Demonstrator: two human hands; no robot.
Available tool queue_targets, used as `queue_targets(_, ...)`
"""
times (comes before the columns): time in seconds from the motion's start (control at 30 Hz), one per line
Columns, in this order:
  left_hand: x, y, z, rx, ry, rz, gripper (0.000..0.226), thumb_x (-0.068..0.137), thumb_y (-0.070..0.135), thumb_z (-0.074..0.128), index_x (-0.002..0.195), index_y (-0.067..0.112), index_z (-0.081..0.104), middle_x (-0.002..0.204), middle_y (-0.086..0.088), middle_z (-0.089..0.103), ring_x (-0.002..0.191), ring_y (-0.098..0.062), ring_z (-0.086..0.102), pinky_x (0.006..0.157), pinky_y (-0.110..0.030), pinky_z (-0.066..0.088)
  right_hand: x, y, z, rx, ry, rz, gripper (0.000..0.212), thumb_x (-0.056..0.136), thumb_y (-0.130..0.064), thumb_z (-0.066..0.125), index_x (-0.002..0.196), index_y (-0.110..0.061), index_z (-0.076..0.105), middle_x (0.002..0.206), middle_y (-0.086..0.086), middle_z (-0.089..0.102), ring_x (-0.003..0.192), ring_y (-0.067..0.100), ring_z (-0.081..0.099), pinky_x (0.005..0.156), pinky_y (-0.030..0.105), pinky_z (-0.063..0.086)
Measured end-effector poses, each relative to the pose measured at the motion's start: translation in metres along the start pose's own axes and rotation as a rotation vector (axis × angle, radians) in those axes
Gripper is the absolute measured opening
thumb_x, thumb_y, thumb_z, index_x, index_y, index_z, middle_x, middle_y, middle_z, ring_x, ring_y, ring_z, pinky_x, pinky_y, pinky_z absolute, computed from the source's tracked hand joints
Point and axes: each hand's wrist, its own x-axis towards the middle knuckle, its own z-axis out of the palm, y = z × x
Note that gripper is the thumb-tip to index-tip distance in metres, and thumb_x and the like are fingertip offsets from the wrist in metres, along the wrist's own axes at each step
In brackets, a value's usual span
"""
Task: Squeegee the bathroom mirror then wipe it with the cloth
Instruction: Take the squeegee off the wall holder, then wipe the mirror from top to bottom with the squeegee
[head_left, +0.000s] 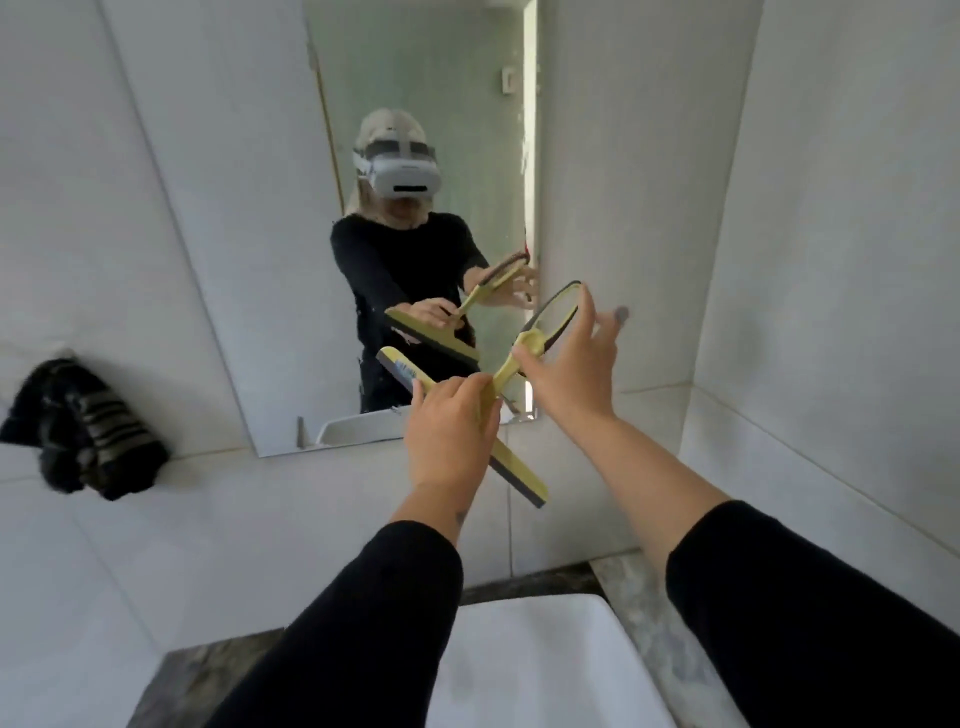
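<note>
A yellow squeegee (522, 475) with a dark rubber blade and a looped handle is held in front of the mirror (426, 104), not touching the glass. My left hand (449, 434) is closed around the neck where handle meets blade. My right hand (569, 364) pinches the handle loop between thumb and fingers, with the other fingers spread. The blade slants from upper left to lower right below the mirror's bottom edge. A dark striped cloth (85, 431) lies crumpled on the ledge at the left.
White tiled walls surround the mirror, with a corner column (623, 208) at its right edge. A white sink (540, 670) sits below my arms on a grey marble counter (218, 675). The mirror shows a person in black wearing a headset.
</note>
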Motion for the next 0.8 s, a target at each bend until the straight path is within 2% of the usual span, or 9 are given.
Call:
queue_targets(0.13, 0.023, -0.028, -0.061, 0.066, 0.070, 0.077, 0.023, 0.084, 0.027, 0.069, 0.104, 0.018, 0.070, 0.094, 0.001, 0.071, 0.092, -0.022, 0.065, 0.110, -0.048, 0.035, 0.003, -0.040, -0.001, -0.504, -0.106, -0.640, 0.071, 0.085, -0.052, 0.060, 0.147, -0.035, 0.029, 0.158, 0.003, 0.021, 0.148, 0.026, 0.006, 0.111, 0.062, -0.006)
queue_targets(0.2, 0.034, -0.039, -0.088, 0.112, 0.115, 0.131, 0.021, 0.081, 0.025, 0.072, 0.101, 0.017, 0.071, 0.092, 0.000, 0.071, 0.090, -0.022, 0.066, 0.109, -0.047, 0.037, 0.009, -0.062, 0.001, -0.550, -0.161, -0.840, 0.055, 0.085, -0.047, 0.063, 0.137, -0.036, 0.048, 0.150, -0.002, 0.040, 0.147, 0.022, 0.017, 0.109, 0.066, -0.006)
queue_targets(0.27, 0.047, -0.051, -0.112, 0.152, 0.156, 0.191, 0.021, 0.081, 0.024, 0.072, 0.100, 0.017, 0.071, 0.096, 0.000, 0.071, 0.093, -0.021, 0.066, 0.109, -0.044, 0.035, 0.019, -0.085, 0.005, -0.463, -0.150, -0.962, 0.038, 0.084, -0.034, 0.068, 0.121, -0.031, 0.064, 0.123, -0.004, 0.063, 0.133, 0.023, 0.043, 0.111, 0.066, 0.002)
queue_targets(0.33, 0.060, -0.066, -0.134, 0.196, 0.183, 0.245, 0.023, 0.083, 0.026, 0.069, 0.105, 0.019, 0.069, 0.108, 0.000, 0.070, 0.110, -0.020, 0.061, 0.113, -0.039, 0.029, 0.031, -0.108, 0.011, -0.376, -0.126, -1.042, 0.030, 0.082, -0.023, 0.071, 0.112, -0.028, 0.070, 0.094, -0.002, 0.066, 0.103, 0.024, 0.060, 0.111, 0.063, 0.019)
queue_targets(0.43, 0.078, -0.086, -0.163, 0.271, 0.230, 0.240, 0.037, 0.090, 0.033, 0.060, 0.125, 0.023, 0.057, 0.134, 0.005, 0.056, 0.138, -0.015, 0.037, 0.117, -0.039, 0.019, 0.053, -0.140, 0.020, -0.335, -0.113, -1.125, 0.035, 0.080, -0.018, 0.075, 0.113, -0.029, 0.071, 0.083, 0.002, 0.064, 0.081, 0.026, 0.059, 0.085, 0.050, 0.049)
queue_targets(0.53, 0.084, -0.102, -0.184, 0.273, 0.342, 0.081, 0.043, 0.095, 0.035, 0.047, 0.137, 0.025, 0.041, 0.146, 0.006, 0.042, 0.141, -0.014, 0.029, 0.117, -0.043, 0.024, 0.075, -0.166, 0.026, -0.355, -0.004, -1.105, 0.034, 0.078, -0.019, 0.077, 0.108, -0.035, 0.072, 0.084, 0.002, 0.066, 0.081, 0.027, 0.061, 0.076, 0.042, 0.045)
queue_targets(0.67, 0.091, -0.121, -0.189, 0.274, 0.266, -0.101, 0.041, 0.094, 0.026, 0.048, 0.134, 0.022, 0.041, 0.144, 0.004, 0.042, 0.135, -0.015, 0.036, 0.113, -0.037, 0.031, 0.102, -0.205, 0.028, -0.330, 0.092, -1.053, 0.016, 0.080, -0.012, 0.074, 0.093, -0.022, 0.075, 0.085, 0.008, 0.068, 0.081, 0.033, 0.060, 0.072, 0.042, 0.037)
queue_targets(0.73, 0.102, -0.130, -0.184, 0.265, 0.210, -0.160, 0.041, 0.092, 0.027, 0.049, 0.132, 0.024, 0.041, 0.144, 0.005, 0.040, 0.134, -0.014, 0.035, 0.111, -0.036, 0.035, 0.118, -0.229, 0.030, -0.320, 0.122, -1.035, 0.020, 0.089, -0.015, 0.063, 0.103, -0.026, 0.073, 0.093, 0.006, 0.067, 0.088, 0.032, 0.057, 0.075, 0.040, 0.031)
queue_targets(0.8, 0.119, -0.135, -0.177, 0.246, 0.174, -0.202, 0.043, 0.091, 0.029, 0.051, 0.132, 0.026, 0.040, 0.146, 0.005, 0.037, 0.135, -0.014, 0.033, 0.110, -0.036, 0.036, 0.134, -0.253, 0.033, -0.353, 0.162, -1.020, 0.035, 0.098, -0.022, 0.048, 0.122, -0.045, 0.059, 0.098, 0.001, 0.062, 0.095, 0.027, 0.053, 0.079, 0.040, 0.031)
